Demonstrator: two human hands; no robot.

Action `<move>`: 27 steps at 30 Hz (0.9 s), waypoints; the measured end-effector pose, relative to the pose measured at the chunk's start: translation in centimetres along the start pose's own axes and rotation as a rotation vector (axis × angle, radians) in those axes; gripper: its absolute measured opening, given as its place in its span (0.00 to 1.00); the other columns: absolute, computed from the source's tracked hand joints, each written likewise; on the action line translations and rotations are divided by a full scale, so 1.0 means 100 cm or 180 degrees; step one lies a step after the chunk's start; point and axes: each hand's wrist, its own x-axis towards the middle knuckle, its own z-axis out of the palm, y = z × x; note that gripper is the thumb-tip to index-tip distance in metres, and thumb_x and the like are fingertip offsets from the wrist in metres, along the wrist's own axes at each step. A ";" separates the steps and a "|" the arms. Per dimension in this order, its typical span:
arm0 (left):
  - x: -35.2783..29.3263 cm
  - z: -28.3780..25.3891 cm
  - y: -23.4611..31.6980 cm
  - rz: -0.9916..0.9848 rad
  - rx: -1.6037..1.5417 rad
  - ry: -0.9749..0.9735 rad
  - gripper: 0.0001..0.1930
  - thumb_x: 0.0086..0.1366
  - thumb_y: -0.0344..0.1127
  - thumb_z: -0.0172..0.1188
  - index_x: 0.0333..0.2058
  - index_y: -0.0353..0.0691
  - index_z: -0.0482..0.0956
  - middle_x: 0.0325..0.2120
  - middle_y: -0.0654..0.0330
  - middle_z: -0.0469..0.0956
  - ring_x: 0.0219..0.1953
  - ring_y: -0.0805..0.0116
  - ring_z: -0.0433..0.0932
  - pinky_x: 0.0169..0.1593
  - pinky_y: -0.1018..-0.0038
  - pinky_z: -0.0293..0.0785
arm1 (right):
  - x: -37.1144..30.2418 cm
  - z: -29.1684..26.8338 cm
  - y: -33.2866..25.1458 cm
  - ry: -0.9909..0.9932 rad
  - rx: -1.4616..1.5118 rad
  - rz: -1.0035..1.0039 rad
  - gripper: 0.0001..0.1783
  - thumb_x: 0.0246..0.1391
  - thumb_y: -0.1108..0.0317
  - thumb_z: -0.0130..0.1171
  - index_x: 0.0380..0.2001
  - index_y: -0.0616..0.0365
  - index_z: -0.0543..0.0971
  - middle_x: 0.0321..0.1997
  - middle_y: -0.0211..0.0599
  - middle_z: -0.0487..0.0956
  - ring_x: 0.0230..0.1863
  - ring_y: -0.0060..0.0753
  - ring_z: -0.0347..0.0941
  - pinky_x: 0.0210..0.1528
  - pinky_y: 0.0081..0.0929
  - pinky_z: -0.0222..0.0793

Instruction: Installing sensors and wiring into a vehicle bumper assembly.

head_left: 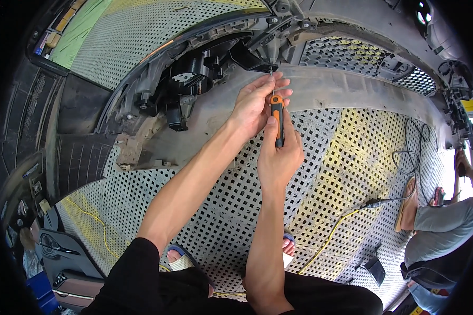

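A screwdriver [277, 118] with an orange and black handle points away from me, its thin shaft reaching toward a black plastic bracket [248, 59]. My right hand [281, 160] is wrapped around the handle, with the thumb lying along it. Farther up, my left hand [252, 107] pinches the shaft near its tip between thumb and fingers, the other fingers loosely extended. The tip meets the bracket's lower edge; a screw there is too small to make out. The bracket belongs to a large grey car bumper [320, 89], seen from its inner side.
Left of the bracket sits a round black housing [192, 71]. A honeycomb grille [341, 55] is at the back right. Yellow cable [326, 247] and dark cable [412, 149] cross the perforated floor mat [231, 210]. Another person's leg [441, 226] is at the right; a door panel [63, 257] lies lower left.
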 end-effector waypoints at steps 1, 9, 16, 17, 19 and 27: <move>0.000 0.000 -0.001 -0.0020 -0.0003 -0.0013 0.14 0.76 0.35 0.51 0.55 0.37 0.75 0.48 0.58 0.81 0.43 0.68 0.81 0.46 0.67 0.83 | 0.000 0.000 0.000 0.0010 -0.0013 0.0044 0.23 0.64 0.63 0.59 0.57 0.67 0.78 0.33 0.49 0.79 0.31 0.36 0.78 0.34 0.33 0.73; 0.001 -0.003 0.001 0.0013 -0.0058 -0.0057 0.15 0.77 0.36 0.50 0.56 0.37 0.74 0.47 0.58 0.80 0.43 0.69 0.81 0.46 0.67 0.84 | -0.001 0.002 -0.001 -0.0041 -0.0047 0.0150 0.24 0.64 0.63 0.59 0.57 0.66 0.78 0.34 0.48 0.80 0.32 0.36 0.78 0.35 0.33 0.74; 0.001 -0.003 0.002 -0.0028 -0.0081 -0.0103 0.15 0.77 0.35 0.50 0.57 0.37 0.74 0.48 0.58 0.80 0.43 0.68 0.81 0.47 0.66 0.84 | -0.001 0.004 0.002 0.0023 0.0036 0.0129 0.23 0.64 0.62 0.60 0.57 0.65 0.78 0.36 0.49 0.80 0.32 0.37 0.78 0.36 0.33 0.74; 0.001 -0.001 0.002 -0.0031 -0.0087 -0.0105 0.15 0.77 0.35 0.50 0.57 0.37 0.74 0.48 0.58 0.80 0.43 0.68 0.81 0.47 0.66 0.84 | -0.001 0.004 0.004 0.0024 0.0030 0.0129 0.23 0.64 0.62 0.60 0.57 0.65 0.78 0.36 0.49 0.80 0.32 0.37 0.78 0.36 0.33 0.74; 0.000 0.001 0.002 -0.0061 -0.0093 -0.0015 0.15 0.77 0.35 0.49 0.57 0.37 0.74 0.48 0.58 0.80 0.44 0.67 0.81 0.47 0.66 0.84 | -0.001 0.005 0.003 0.0116 -0.0138 -0.0035 0.24 0.64 0.61 0.60 0.58 0.64 0.78 0.37 0.49 0.79 0.33 0.39 0.78 0.35 0.34 0.74; 0.002 0.001 0.002 -0.0068 -0.0241 -0.0216 0.15 0.78 0.36 0.45 0.56 0.37 0.73 0.48 0.59 0.78 0.48 0.66 0.80 0.50 0.65 0.84 | -0.005 0.004 -0.013 0.0214 -0.0954 -0.0222 0.25 0.61 0.59 0.62 0.59 0.59 0.78 0.45 0.49 0.76 0.41 0.45 0.77 0.40 0.38 0.74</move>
